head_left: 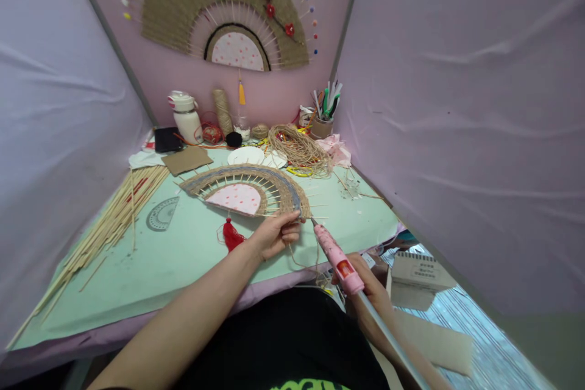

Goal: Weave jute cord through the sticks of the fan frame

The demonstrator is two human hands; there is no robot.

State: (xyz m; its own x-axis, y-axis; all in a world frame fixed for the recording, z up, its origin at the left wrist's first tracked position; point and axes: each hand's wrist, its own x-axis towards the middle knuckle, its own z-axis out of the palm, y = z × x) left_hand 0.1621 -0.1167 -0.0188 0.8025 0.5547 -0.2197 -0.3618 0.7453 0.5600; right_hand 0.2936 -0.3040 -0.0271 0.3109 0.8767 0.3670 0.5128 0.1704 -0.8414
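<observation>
A half-round woven fan (237,172) of twine on thin sticks lies on the table, with a pink dotted centre and a grey band. My left hand (280,233) is closed on its right-hand lower edge, fingers curled under and thumb on top. In my right hand (368,292) is a pink hot glue gun (339,259), a long glue stick running out of its back end. The nozzle is at the fan's lower right corner; whether it touches I cannot tell. Loose twine hangs below that corner. A red tassel (232,235) lies just below the fan's centre.
Thin bamboo sticks (107,219) and a protractor (163,214) lie at left. Behind the fan are a coil of twine (299,149), a white bottle (186,119), a twine spool (222,111) and a tool cup (322,127). A larger fan (178,6) hangs on the back wall.
</observation>
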